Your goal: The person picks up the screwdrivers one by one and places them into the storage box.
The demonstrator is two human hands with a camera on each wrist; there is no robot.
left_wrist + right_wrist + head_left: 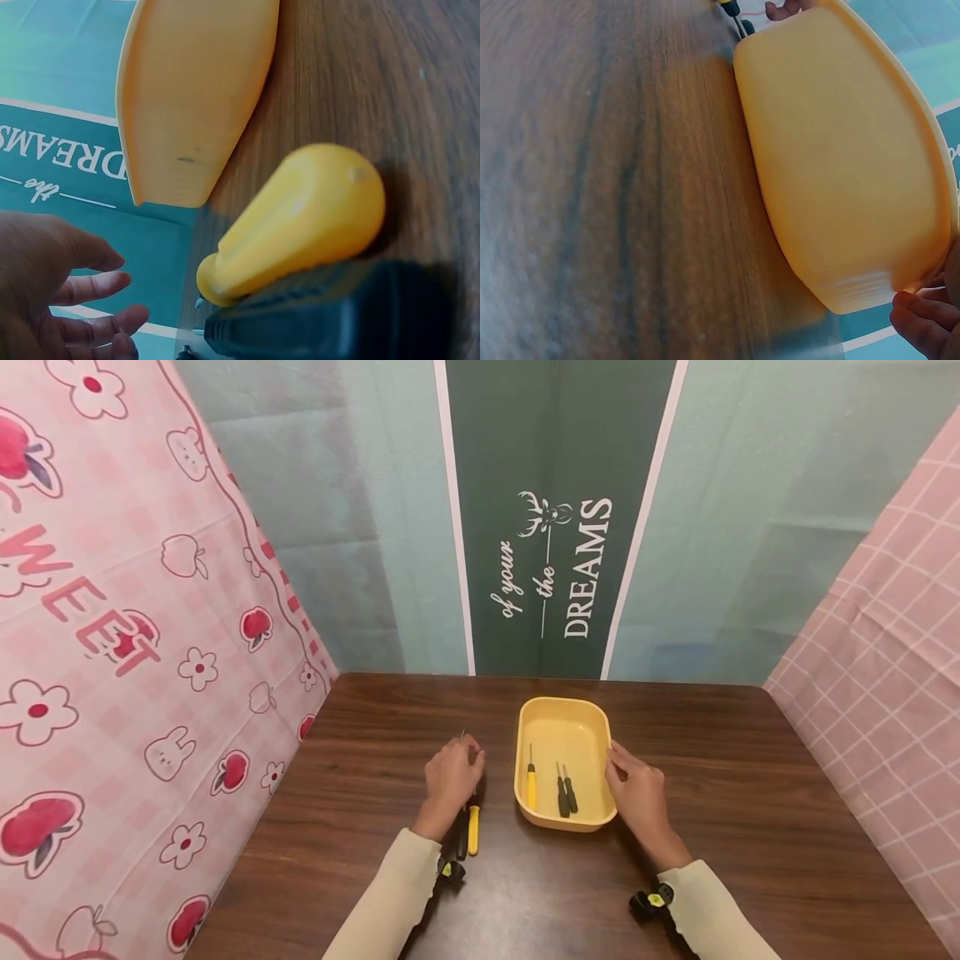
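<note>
My left hand (453, 777) hovers above two screwdrivers on the table, one with a yellow handle (473, 831) and one with a black handle (462, 842). In the left wrist view its fingers (94, 289) are loosely bent and apart from the yellow handle (300, 217) and black handle (322, 315). The screwdrivers' shafts are mostly hidden by the hand in the head view. My right hand (637, 793) pinches the right rim of a yellow plastic tray (566, 703). Inside the tray lie a yellow-handled screwdriver (532, 787) and two small black screwdrivers (563, 800).
The dark wooden table (720, 752) extends around the tray. Behind it hangs a green and teal cloth (558, 435) with lettering. A pink patterned cloth (150, 635) borders the left, and a pink checked cloth (892, 610) the right.
</note>
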